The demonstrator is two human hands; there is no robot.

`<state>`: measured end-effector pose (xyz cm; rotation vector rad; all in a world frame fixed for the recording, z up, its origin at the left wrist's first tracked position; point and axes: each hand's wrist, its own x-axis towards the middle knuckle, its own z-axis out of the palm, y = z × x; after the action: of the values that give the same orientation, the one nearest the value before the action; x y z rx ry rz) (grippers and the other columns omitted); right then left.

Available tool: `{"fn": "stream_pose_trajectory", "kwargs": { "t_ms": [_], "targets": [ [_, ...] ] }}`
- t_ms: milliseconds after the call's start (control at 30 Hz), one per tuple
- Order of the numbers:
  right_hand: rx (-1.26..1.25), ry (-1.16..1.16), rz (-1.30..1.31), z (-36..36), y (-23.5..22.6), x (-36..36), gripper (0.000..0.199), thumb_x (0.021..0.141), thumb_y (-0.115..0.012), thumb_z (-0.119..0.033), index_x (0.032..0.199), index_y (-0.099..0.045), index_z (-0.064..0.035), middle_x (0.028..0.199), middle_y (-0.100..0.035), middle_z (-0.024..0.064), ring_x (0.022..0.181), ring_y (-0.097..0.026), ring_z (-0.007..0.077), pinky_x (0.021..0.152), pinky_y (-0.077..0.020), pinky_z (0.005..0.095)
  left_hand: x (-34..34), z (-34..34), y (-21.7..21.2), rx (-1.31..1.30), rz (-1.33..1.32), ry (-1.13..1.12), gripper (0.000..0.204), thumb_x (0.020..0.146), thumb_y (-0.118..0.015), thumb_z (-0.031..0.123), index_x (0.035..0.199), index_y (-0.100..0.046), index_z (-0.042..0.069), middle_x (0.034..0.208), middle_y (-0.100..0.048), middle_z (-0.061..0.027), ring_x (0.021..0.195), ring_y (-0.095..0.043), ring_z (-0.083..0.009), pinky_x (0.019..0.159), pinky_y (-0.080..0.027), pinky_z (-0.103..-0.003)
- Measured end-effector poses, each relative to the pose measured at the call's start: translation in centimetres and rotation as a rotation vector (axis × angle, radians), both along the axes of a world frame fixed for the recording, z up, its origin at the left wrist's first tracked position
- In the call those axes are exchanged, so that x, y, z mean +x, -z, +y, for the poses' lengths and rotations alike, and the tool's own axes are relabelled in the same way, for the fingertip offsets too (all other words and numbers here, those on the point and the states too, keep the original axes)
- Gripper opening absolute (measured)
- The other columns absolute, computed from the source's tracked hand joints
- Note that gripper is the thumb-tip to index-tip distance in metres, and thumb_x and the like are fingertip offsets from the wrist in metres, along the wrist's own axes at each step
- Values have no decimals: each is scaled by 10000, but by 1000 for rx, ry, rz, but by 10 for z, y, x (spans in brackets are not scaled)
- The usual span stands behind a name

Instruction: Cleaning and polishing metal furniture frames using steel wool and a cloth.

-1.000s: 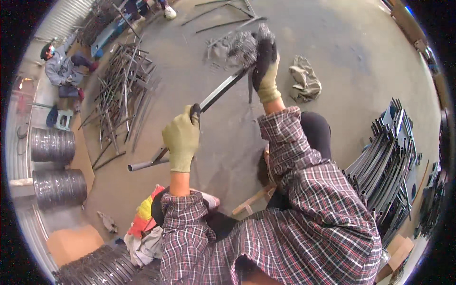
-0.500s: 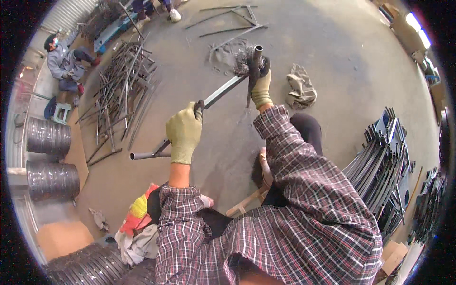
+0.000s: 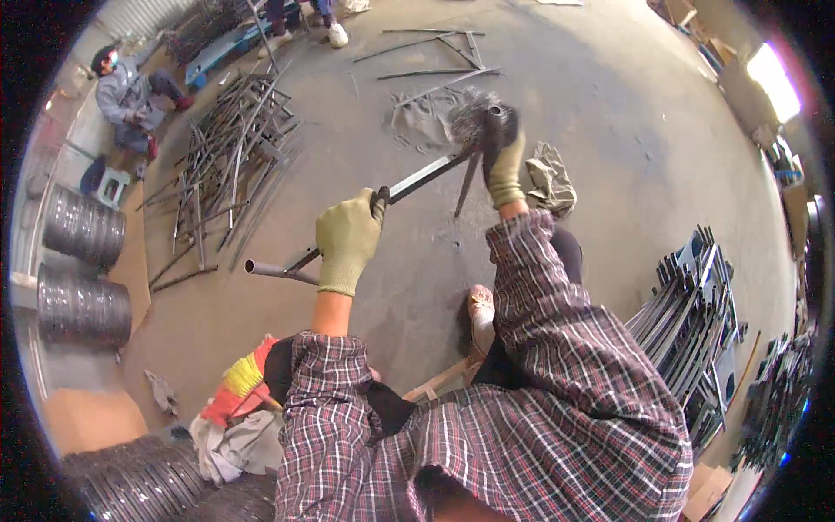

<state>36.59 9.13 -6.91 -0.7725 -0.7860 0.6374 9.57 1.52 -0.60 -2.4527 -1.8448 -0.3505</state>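
Note:
A metal tube frame (image 3: 424, 178) is held up slantwise in front of me, with round tubes crossing at both ends of a straight bar. My left hand (image 3: 350, 239), in a pale green glove with dark fingertips, is closed around the bar near its lower left end. At the upper right end, my right hand (image 3: 504, 161), gloved alike, wraps the round tube just below its hollow mouth. A blurred tangle of silvery wire wool (image 3: 472, 120) shows beside that tube; whether my right fingers also hold it, I cannot tell.
A heap of metal frames (image 3: 230, 165) lies on the floor at left, more loose frames (image 3: 444, 56) ahead. Crumpled cloth (image 3: 550, 181) lies beyond my right arm. Stacked tubes (image 3: 687, 322) stand at right, wrapped black rolls (image 3: 83, 304) at left. A person (image 3: 130, 96) sits far left.
My view has shifted somewhat. My right hand and the wire wool have moved a little to the right past the tube end. Both hands keep their hold on the frame.

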Motion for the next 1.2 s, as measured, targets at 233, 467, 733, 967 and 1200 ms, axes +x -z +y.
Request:
{"fn": "stream_pose_trajectory", "kwargs": {
  "t_ms": [233, 467, 733, 967, 1200],
  "targets": [
    [-155, 18, 188, -3, 41, -4, 137, 997, -551, -113, 1023, -640, -12, 969, -649, 28, 827, -602, 143, 762, -514, 307, -2, 1, -6, 39, -34, 24, 354, 923, -618, 482, 1070, -689, 168, 761, -711, -114, 713, -709, -334, 613, -534, -468],
    [45, 149, 159, -55, 19, -27, 239, 1009, -537, -169, 1117, -658, 6, 1074, -688, 82, 953, -645, 179, 889, -505, 326, -8, 18, 26, 134, -150, 58, 417, 831, -710, 496, 1000, -657, 118, 830, -713, -97, 750, -716, -296, 637, -557, -429],
    [10, -345, -1187, -84, -86, -250, 439, 836, -725, -152, 1240, -615, -22, 1054, -686, 144, 1041, -647, 270, 909, -494, 377, -4, 27, 69, 332, -345, 3, 342, 879, -667, 440, 1037, -632, 139, 873, -699, -26, 761, -688, -242, 688, -526, -405],
    [-65, -841, -523, -84, -71, -310, 287, 815, -824, -196, 945, -685, 18, 837, -735, 102, 729, -673, 92, 655, -550, 262, -14, -2, 71, 288, -77, 8, 368, 809, -728, 472, 944, -619, 147, 800, -670, -12, 713, -684, -179, 644, -520, -373],
    [-165, -724, -807, -90, -82, -311, 221, 829, -809, -185, 795, -684, -7, 641, -666, 41, 588, -593, 70, 544, -482, 251, -16, -11, 79, 295, -124, 8, 372, 797, -735, 471, 934, -620, 145, 798, -667, -17, 718, -683, -190, 649, -518, -379]
  ]
}}
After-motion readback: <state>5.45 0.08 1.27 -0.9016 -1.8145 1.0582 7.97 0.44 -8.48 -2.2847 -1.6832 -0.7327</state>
